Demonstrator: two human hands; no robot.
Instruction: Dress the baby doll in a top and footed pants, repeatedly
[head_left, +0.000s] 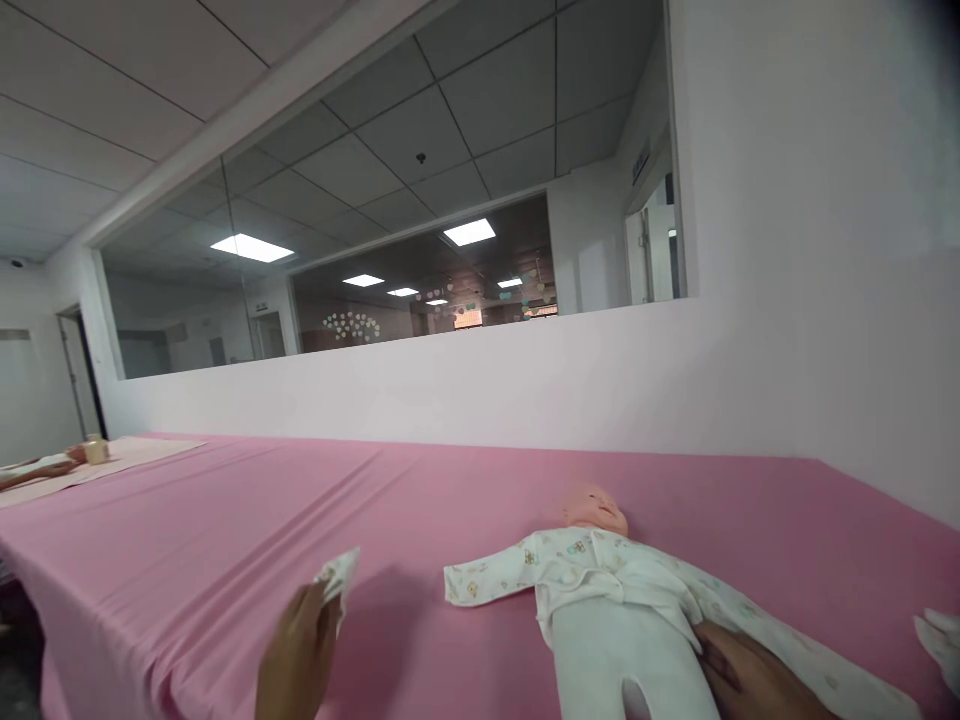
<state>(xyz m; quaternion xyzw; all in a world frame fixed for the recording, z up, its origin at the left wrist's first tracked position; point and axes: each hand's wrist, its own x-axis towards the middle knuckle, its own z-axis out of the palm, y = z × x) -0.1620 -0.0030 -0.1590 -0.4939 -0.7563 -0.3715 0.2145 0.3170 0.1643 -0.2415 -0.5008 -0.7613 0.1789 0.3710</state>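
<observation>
A baby doll (596,508) lies on its back on the pink-covered table (420,500). It wears a white long-sleeved top (574,550) with small coloured prints and white trousers (622,640); one sleeve stretches out to each side. My left hand (296,650) is raised left of the doll, its fingers closed on a small white printed cloth (341,575), too bunched to tell its kind. At the doll's waist, on the right, my right hand (754,670) has its fingers curled in at the hem of the top, under the long sleeve.
A white cloth piece (937,640) lies at the right edge. Far left, another person's arm (37,470) rests near a small yellowish jar (96,449) on a pale mat (150,455). A white wall (420,390) with a long window runs behind the table.
</observation>
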